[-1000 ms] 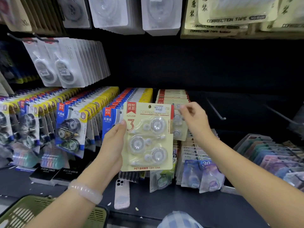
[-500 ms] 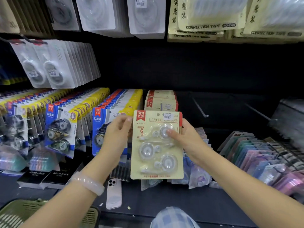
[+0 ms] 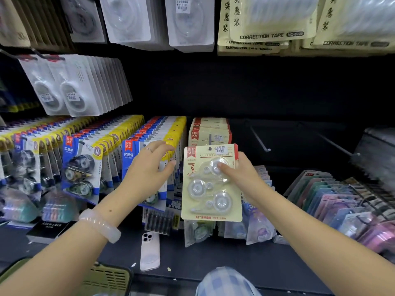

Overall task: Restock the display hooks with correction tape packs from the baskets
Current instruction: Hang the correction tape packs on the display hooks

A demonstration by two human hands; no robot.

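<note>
A cream three-piece correction tape pack point(image 3: 210, 189) is upright in front of a row of the same cream packs point(image 3: 210, 133) hanging on a hook. My right hand point(image 3: 243, 178) grips it at its right edge, thumb pressed on the top blister. My left hand point(image 3: 149, 167) hovers just left of the pack with relaxed fingers, not touching it, in front of blue and yellow tape packs point(image 3: 136, 154). The corner of a green basket point(image 3: 106, 280) shows at the bottom left.
Two bare hooks point(image 3: 259, 142) point(image 3: 333, 144) jut out to the right of the cream row. A white phone point(image 3: 149, 251) lies on the dark shelf below. Pastel packs point(image 3: 342, 201) fill the right side, white and cream packs hang above.
The pack passed from my left hand to my right hand. My left hand let go and drew slightly left. The pack shifted right, in front of the cream row.
</note>
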